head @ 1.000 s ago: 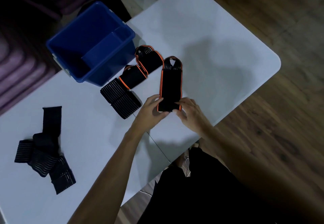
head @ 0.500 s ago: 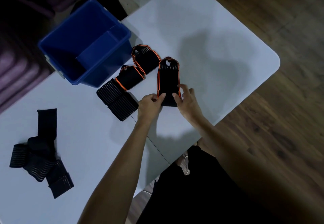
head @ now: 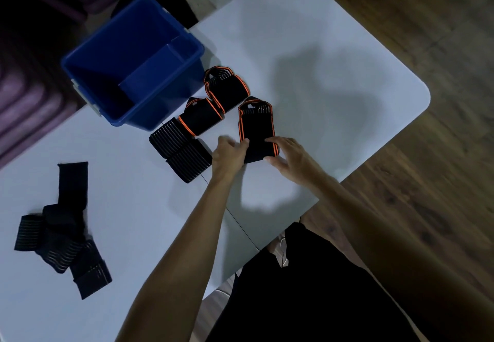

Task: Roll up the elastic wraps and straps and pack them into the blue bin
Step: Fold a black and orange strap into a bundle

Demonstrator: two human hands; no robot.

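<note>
Strap in work: I see a black strap with orange edging [head: 257,127] flat on the white table [head: 334,55], frame centre.
Left hand [head: 228,153]: fingers curled, pinching the strap's near left edge.
Right hand [head: 290,155]: thumb and fingers pinching the near right corner.
Other orange-edged straps [head: 213,101]: two, just upper left of it.
Ribbed rolls [head: 180,151]: two, touching, left of my hands.
Blue bin [head: 133,61]: upper left, inside looks bare.
Loose black wraps [head: 62,232]: heap, lower left.
</note>
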